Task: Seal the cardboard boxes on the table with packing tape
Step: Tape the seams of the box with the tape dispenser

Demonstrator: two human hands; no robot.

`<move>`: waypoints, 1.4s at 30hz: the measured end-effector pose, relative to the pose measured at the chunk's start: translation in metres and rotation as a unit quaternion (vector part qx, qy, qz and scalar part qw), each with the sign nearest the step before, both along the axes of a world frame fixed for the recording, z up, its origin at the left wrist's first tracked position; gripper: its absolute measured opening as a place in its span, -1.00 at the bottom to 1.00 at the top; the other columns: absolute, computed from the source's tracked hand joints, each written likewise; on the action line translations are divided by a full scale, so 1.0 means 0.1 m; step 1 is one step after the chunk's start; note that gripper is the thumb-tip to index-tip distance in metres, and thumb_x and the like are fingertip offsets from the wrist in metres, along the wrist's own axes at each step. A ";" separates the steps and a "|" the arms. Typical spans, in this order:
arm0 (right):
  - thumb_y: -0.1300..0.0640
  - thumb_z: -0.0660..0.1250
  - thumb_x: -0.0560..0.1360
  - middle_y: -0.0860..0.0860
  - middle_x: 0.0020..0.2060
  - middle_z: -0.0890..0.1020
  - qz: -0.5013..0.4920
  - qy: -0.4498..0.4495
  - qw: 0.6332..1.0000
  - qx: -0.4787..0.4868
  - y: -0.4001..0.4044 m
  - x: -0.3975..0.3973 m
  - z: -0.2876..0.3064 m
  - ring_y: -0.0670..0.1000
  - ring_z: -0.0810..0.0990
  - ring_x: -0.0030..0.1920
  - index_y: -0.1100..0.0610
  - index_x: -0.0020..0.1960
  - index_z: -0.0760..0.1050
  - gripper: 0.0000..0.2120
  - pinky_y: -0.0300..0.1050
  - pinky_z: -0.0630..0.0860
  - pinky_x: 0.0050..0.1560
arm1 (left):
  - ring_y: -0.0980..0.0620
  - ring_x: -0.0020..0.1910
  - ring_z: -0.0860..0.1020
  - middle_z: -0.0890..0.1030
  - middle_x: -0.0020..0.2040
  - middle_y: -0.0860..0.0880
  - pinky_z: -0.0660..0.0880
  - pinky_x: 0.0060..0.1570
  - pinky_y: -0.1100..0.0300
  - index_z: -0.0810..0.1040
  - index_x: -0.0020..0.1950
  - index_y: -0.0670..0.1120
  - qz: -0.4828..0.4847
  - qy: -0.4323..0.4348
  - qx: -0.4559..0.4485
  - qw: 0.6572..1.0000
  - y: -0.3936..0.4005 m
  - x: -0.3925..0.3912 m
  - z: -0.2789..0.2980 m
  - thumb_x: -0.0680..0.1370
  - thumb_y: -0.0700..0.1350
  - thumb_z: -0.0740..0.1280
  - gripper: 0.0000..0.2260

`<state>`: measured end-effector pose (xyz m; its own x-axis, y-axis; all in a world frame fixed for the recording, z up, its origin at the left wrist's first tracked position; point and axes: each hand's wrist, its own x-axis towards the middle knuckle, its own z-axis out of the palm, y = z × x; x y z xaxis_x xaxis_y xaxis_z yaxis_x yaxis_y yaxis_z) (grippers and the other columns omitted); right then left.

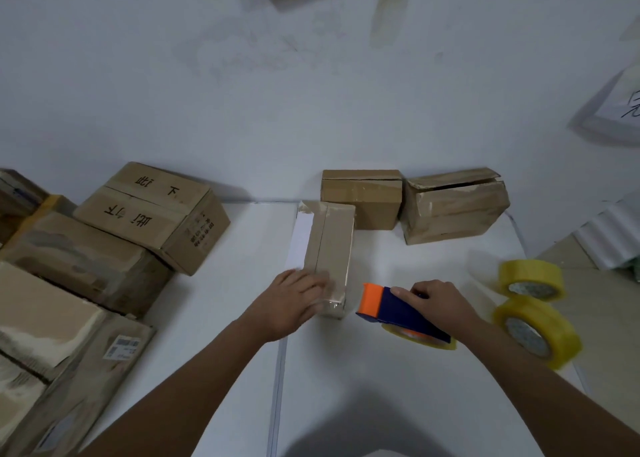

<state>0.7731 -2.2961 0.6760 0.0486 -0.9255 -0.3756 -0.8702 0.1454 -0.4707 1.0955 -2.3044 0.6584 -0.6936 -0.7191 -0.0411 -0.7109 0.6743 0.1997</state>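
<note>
Head view: left hand lies flat on the narrow box (fingers straight), right hand grips the tape dispenser beside it.

Brown boxes, blue-and-orange tape dispenser, yellow tape rolls, white table.

white wall, taped paper notes

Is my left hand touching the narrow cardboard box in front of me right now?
Touching. The head view shows the left hand laid over the near end of the narrow cardboard box, fingers resting on its top with no gap visible.
</note>
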 end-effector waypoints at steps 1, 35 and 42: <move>-0.36 0.13 0.52 -0.03 -0.30 0.66 0.000 -0.002 1.000 0.000 0.01 -0.02 -0.01 -0.08 0.63 -0.29 0.08 -0.16 0.61 -0.46 -0.25 0.50 -0.24 | -0.02 0.36 0.43 0.47 0.39 0.04 0.13 0.41 0.14 0.50 0.32 0.01 -0.005 0.006 -0.004 1.000 -0.08 -0.12 0.03 0.69 0.07 0.02 -0.64; -0.25 0.21 0.56 0.01 0.00 0.64 0.041 -0.008 0.996 0.076 0.08 -0.65 0.28 -0.02 0.59 -0.07 0.02 0.19 0.52 -0.60 -0.12 0.55 -0.05 | -0.03 0.61 -0.16 -0.08 0.64 0.08 -0.08 0.51 -0.28 0.00 0.62 0.15 -0.011 -0.069 -0.006 0.998 -0.36 -0.50 -0.31 0.67 0.26 -0.24 -0.47; -0.04 0.22 0.61 0.09 0.13 0.62 0.063 0.027 0.996 0.051 0.12 -0.45 0.18 0.07 0.59 -0.01 0.04 0.38 0.31 -0.62 -0.14 0.49 -0.08 | -0.02 0.61 -0.19 -0.09 0.64 0.08 -0.13 0.52 -0.25 -0.04 0.62 0.17 0.005 -0.078 -0.009 0.997 -0.32 -0.53 -0.31 0.66 0.27 -0.26 -0.47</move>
